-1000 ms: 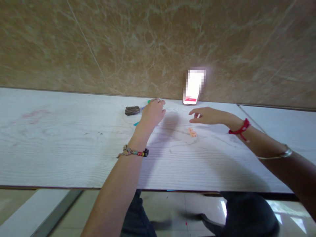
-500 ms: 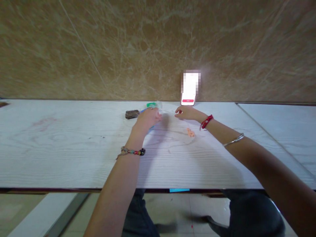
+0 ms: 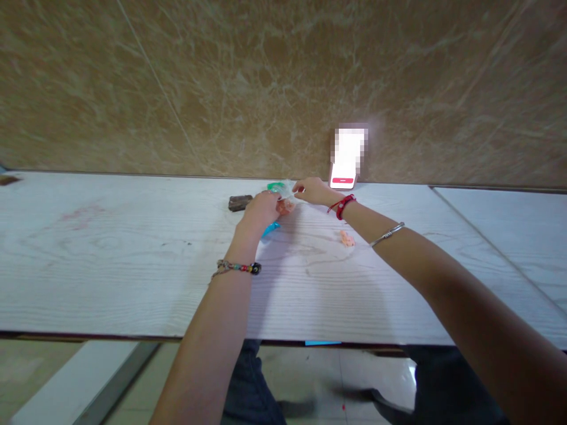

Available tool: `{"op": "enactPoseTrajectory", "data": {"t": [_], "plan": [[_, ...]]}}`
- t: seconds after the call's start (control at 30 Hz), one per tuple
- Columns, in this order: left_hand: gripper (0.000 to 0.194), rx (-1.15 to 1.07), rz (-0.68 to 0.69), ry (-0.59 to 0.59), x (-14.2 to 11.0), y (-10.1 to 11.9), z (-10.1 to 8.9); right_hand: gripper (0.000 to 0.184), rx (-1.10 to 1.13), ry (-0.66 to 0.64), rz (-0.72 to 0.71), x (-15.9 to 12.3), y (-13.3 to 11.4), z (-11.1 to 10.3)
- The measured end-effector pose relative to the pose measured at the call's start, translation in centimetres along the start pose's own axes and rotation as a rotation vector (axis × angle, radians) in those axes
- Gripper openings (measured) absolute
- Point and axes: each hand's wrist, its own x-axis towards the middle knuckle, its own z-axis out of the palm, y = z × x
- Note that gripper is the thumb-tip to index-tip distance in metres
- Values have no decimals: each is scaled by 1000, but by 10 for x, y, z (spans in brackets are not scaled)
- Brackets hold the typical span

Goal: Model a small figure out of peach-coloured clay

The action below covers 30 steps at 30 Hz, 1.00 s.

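Observation:
My left hand (image 3: 262, 208) is closed on a clear plastic bag (image 3: 287, 188) at the back of the white table. Orange-pink soft material (image 3: 286, 206) shows beside its fingertips, seemingly inside the bag. With thumb and fingers pinched, my right hand (image 3: 313, 190) holds the bag's right edge. A green piece (image 3: 275, 187) lies behind my left hand, and a blue piece (image 3: 270, 229) shows partly from under it. To the left is a dark brown block (image 3: 240, 203). A small crumbly peach-coloured lump (image 3: 347, 238) rests on the table in front of my right wrist.
A phone with a lit screen (image 3: 344, 165) leans upright against the brown marbled wall (image 3: 221, 88). The white wood-grain table (image 3: 133, 265) has a seam (image 3: 487, 242) on the right. Blue tape (image 3: 323, 343) sits on its front edge.
My right hand has moved left to the plastic bag. More of the orange-pink material and the blue piece now shows by my left hand. The view has shifted slightly.

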Motion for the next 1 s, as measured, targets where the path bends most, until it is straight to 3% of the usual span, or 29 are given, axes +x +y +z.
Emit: {"op": "enactPoseTrajectory", "data": {"t": [0.43,0.6,0.77,1.0], "plan": [[39,15,-9,-7,3,-4,3,26,88,23,51,-2,11,-5],[41,5,-24,-33,3,-2,0,26,98,-8,-35,-12,1,-2],[42,-19,-36,-45,5,-3,1,25,30,-49,-107,-4,-7,5],[38,-45,-103,-57,2,2,-2,32,-46,-97,-104,6,-12,8]]}}
